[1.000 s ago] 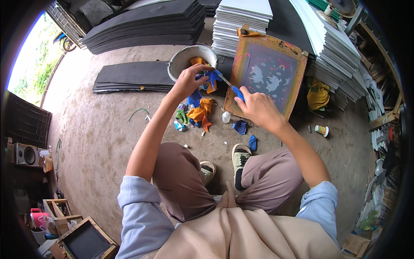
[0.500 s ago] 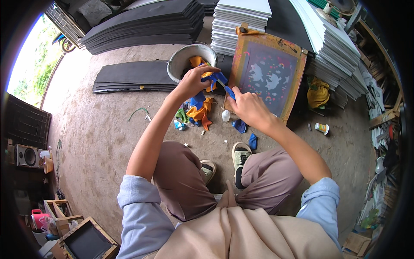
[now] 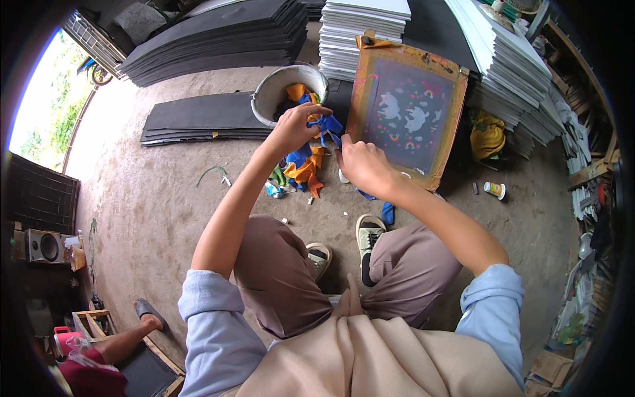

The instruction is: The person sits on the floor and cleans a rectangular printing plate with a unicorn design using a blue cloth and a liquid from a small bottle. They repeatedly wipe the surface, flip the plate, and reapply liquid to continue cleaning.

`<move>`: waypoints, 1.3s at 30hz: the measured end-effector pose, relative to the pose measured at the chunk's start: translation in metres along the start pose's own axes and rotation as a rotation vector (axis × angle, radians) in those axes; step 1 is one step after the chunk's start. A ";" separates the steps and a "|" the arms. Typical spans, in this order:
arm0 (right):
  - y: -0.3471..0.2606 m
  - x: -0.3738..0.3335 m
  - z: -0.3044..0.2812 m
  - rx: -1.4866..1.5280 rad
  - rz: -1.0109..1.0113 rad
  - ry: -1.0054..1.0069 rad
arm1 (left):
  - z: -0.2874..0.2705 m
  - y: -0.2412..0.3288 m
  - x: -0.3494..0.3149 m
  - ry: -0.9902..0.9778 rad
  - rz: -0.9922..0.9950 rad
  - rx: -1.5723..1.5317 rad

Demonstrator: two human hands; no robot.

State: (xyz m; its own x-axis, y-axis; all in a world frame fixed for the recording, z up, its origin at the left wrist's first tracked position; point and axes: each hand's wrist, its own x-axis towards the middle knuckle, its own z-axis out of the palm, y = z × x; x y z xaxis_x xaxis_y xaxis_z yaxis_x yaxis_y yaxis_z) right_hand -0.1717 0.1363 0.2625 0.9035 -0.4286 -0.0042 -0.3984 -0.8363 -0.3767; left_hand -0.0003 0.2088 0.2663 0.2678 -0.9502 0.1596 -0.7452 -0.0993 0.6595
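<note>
My left hand [image 3: 296,126] pinches a blue cloth scrap [image 3: 325,124] just in front of the bucket [image 3: 264,92], which holds orange and blue scraps. Close by on the right, my right hand [image 3: 364,162] is closed round a blue-handled tool with a metal blade; its handle is mostly hidden by my fingers now. The tool's front end meets the blue scrap. Below my hands lies a heap of scraps [image 3: 305,171] in orange, blue, green and white. A wood-framed printing screen [image 3: 410,116] with pale animal shapes leans behind my right hand.
Black sheets [image 3: 198,121] lie left of the bucket, with white sheet stacks [image 3: 364,36] behind. A yellow cloth bundle [image 3: 487,137] and a paper cup [image 3: 495,190] are at right. A blue scrap [image 3: 388,213] lies by my shoe. Another person's leg [image 3: 135,334] shows lower left.
My right hand has moved slightly left, closer to my left hand, and now covers more of the tool. Another person's sandalled foot and leg have come into view at lower left.
</note>
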 end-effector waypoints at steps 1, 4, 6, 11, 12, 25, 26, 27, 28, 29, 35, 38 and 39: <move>0.001 0.001 0.002 -0.032 -0.007 -0.001 | 0.003 -0.002 0.001 -0.003 0.004 0.002; 0.002 0.006 0.008 -0.003 -0.006 0.014 | 0.006 -0.007 0.002 -0.006 -0.015 -0.031; 0.000 0.001 0.008 0.035 0.005 -0.023 | 0.005 -0.007 0.000 0.002 -0.071 -0.108; 0.002 0.006 0.018 0.066 0.018 -0.049 | 0.008 -0.009 0.001 -0.036 -0.089 -0.100; 0.005 0.010 0.021 0.060 0.013 -0.033 | 0.012 -0.008 0.003 -0.042 -0.058 -0.077; 0.015 0.018 0.038 0.153 0.073 -0.104 | 0.033 -0.004 0.014 0.010 -0.278 -0.154; 0.009 0.017 0.039 0.139 0.062 -0.103 | 0.029 -0.019 0.013 0.061 -0.288 -0.189; 0.002 0.013 0.042 0.124 0.051 -0.102 | 0.023 -0.036 0.009 0.099 -0.324 -0.257; 0.001 0.009 0.045 0.100 0.051 -0.105 | 0.018 -0.041 0.005 0.097 -0.337 -0.344; 0.004 0.009 0.047 0.111 0.074 -0.123 | 0.020 -0.043 0.005 0.076 -0.342 -0.373; 0.070 0.017 0.081 -0.053 0.109 -0.272 | 0.030 0.002 0.035 0.070 -0.197 -0.424; 0.073 0.018 0.074 -0.070 0.116 -0.228 | 0.017 -0.007 0.029 0.150 -0.194 -0.290; 0.075 0.021 0.070 -0.046 0.147 -0.213 | 0.013 -0.015 0.024 0.182 -0.184 -0.250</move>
State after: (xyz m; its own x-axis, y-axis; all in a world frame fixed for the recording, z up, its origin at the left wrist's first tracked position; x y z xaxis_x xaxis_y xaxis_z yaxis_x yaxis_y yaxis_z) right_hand -0.1717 0.0890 0.1698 0.8465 -0.4687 -0.2525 -0.5299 -0.7872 -0.3154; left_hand 0.0097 0.1841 0.2506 0.5053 -0.8523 0.1349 -0.5080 -0.1675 0.8449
